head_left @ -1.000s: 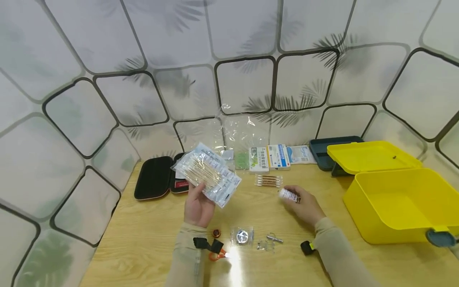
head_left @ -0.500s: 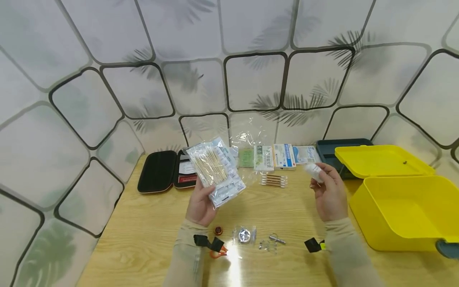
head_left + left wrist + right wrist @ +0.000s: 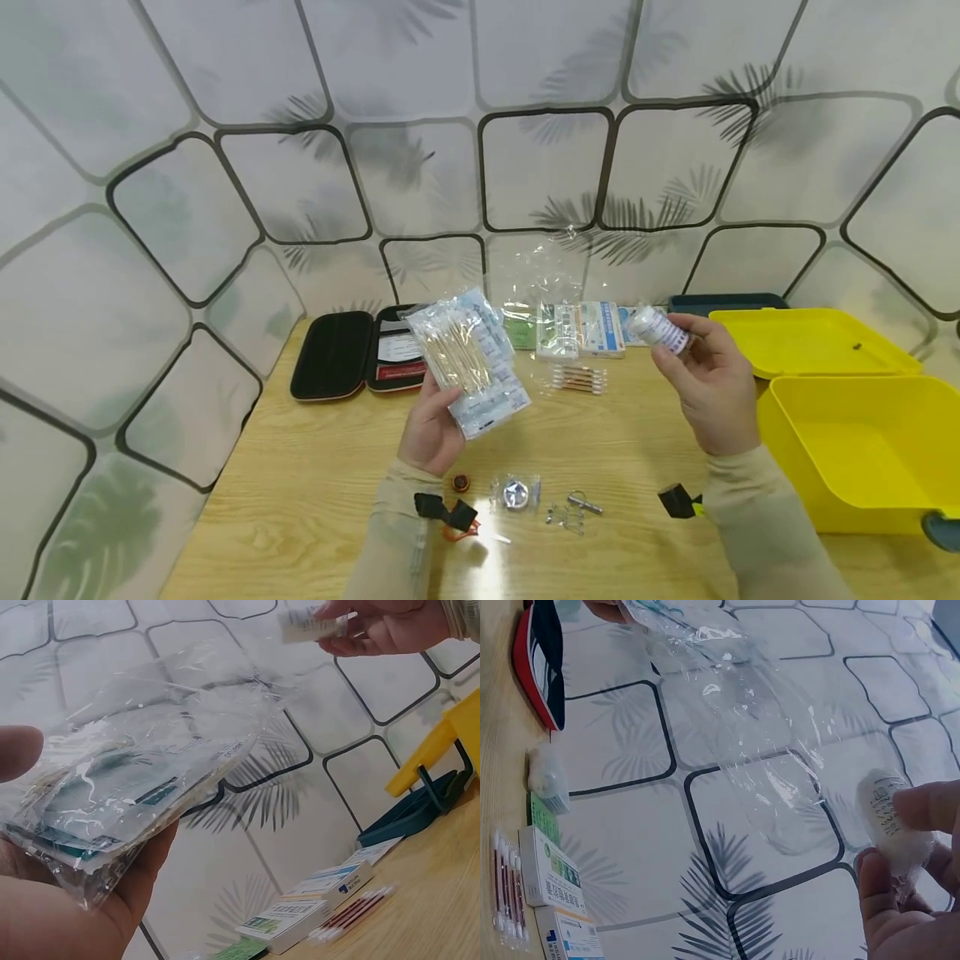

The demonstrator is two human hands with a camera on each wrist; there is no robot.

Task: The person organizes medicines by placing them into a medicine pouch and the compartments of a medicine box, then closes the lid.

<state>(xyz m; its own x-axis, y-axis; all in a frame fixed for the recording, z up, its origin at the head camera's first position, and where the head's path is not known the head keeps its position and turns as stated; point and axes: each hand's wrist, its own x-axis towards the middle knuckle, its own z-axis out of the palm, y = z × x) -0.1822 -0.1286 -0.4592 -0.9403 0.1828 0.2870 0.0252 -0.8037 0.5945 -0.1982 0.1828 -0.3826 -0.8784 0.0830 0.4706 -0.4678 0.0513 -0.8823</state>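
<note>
My left hand (image 3: 433,433) grips a clear plastic bag (image 3: 491,408) from below, thumb on top. Cotton swabs (image 3: 456,354) and pale blue-white packets show inside it. The bag's loose clear end (image 3: 772,772) stretches away to the right in the right wrist view. Raised over the table, my right hand (image 3: 716,387) pinches a small white bandage roll (image 3: 658,328) in a clear wrapper with purple print. In the right wrist view the bandage roll (image 3: 885,814) sits between thumb and fingers, apart from the bag.
An opened black case (image 3: 333,357) lies behind on the left. Medicine boxes (image 3: 600,329) and red-brown swabs (image 3: 579,379) lie at the back. A yellow box (image 3: 795,467) stands right. Near the front are orange scissors (image 3: 461,533), a wrapped round item (image 3: 516,493) and safety pins (image 3: 566,518).
My right hand has lifted the bandage roll up from the table and turned it towards the bag. My left hand has tilted the bag slightly and shifted little.
</note>
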